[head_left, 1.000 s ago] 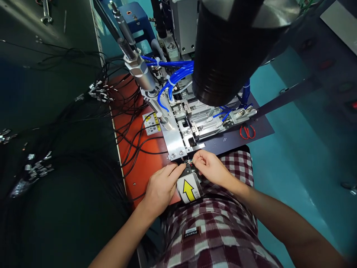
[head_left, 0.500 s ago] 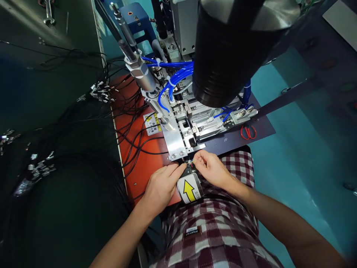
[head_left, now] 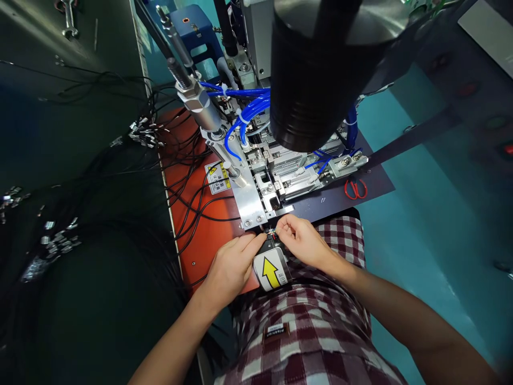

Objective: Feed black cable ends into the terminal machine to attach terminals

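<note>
Tiny coloured wires point(head_left: 272, 232) are sitting just above the yellow-arrow label, in the narrow gap between the two sets of fingertips, right by the front edge of the machine. Going left to right: shiny metal cable ends point(head_left: 60, 240) lie in a clump on the dark tabletop point(head_left: 92, 321), and black cables point(head_left: 218, 218) run over onto the orange plate point(head_left: 200, 246). Next up is the left hand point(head_left: 230, 267), its forearm angling up from bottom left, wrist pretty straight, back of the hand facing up. Its fingers lie close together, with thumb and forefinger stretched toward the wires, but can't tell if they're actually gripping anything. The arrow label point(head_left: 270, 270) is just beside that hand. Then the right hand point(head_left: 302, 243), forearm slanting in from bottom right, tips pointing left. Thumb and forefinger are pinched together on the wires' right end, with the other fingers curled in. Further right, red-handled scissors point(head_left: 356, 189) lie on the machine's dark base plate point(head_left: 320, 206), well apart from both hands.
</note>
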A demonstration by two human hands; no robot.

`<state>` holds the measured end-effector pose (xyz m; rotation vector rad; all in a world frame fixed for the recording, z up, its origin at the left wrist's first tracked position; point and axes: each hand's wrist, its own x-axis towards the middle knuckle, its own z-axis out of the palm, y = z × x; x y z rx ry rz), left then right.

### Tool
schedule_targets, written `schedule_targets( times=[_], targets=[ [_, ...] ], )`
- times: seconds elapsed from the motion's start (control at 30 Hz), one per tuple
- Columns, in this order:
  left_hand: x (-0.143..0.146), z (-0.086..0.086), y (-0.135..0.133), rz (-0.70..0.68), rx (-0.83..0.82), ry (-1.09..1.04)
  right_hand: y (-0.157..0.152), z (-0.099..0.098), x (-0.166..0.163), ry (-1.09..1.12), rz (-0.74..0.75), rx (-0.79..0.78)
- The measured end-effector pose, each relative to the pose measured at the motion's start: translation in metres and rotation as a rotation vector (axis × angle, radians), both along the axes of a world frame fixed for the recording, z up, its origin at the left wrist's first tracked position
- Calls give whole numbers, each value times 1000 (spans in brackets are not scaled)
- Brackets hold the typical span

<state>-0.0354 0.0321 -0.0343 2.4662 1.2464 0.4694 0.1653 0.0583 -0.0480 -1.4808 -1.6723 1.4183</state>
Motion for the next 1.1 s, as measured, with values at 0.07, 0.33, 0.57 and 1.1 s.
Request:
schedule_targets(
  times=[0.07, 0.33, 0.57, 1.1],
  targets=[
    [0, 0, 1, 0, -2, -6, 0, 1, 0, 7, -6, -1],
    [4, 3, -6, 75, 117, 118, 3, -9, -3, 221, -31, -255],
    [4, -1, -11, 93, 180, 164, 0, -4, 2, 60, -29, -104],
    [3, -4, -11, 105, 137, 151, -5, -11, -3, 25, -7, 193]
  ],
)
